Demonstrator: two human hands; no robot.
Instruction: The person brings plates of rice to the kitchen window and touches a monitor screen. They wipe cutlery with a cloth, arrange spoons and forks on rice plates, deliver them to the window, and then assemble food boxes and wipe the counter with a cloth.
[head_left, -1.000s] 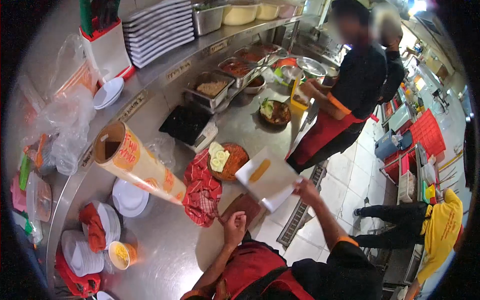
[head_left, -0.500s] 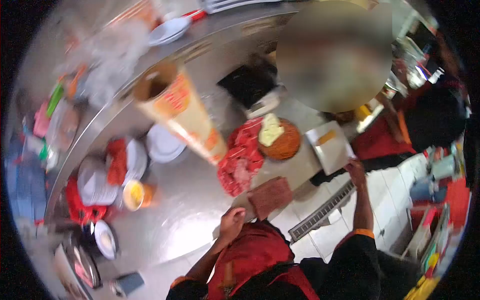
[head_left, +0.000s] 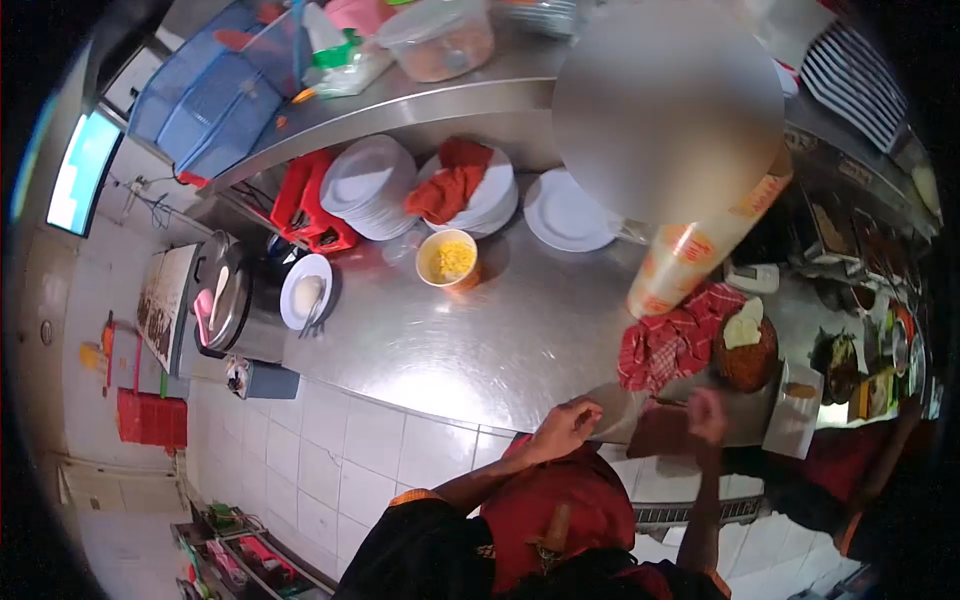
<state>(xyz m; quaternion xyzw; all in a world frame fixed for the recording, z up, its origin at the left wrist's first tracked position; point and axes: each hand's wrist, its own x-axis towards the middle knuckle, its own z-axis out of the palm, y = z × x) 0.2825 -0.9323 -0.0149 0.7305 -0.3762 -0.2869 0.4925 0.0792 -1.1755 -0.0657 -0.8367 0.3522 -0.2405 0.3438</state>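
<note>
My left hand (head_left: 565, 428) is just over the steel counter's front edge, its fingers loosely bent with a gap to the thumb. Nothing shows in it. Further right, my right hand (head_left: 708, 416) is smeared by motion, so its fingers cannot be read. It is above or at a dark reddish-brown flat rectangle (head_left: 660, 430) at the counter's edge. Behind lies a crumpled red checked cloth (head_left: 668, 345). Beside it, a round brown board or dish (head_left: 748, 362) carries a pale yellowish piece (head_left: 743, 325). A white rectangular tray (head_left: 790, 428) with a small brown item stands to the right.
A tall printed paper roll or tube (head_left: 685, 262) leans behind the cloth. Stacked white plates (head_left: 368, 185), a red cloth (head_left: 450, 182) and a tub of yellow bits (head_left: 448, 262) are on the counter (head_left: 420, 345). A co-worker's arm (head_left: 890, 465) is at far right.
My view has swung left, so the counter things appear further right. My right hand has left the white tray's edge and moved left to the brown rectangle. My left hand's fingers have loosened.
</note>
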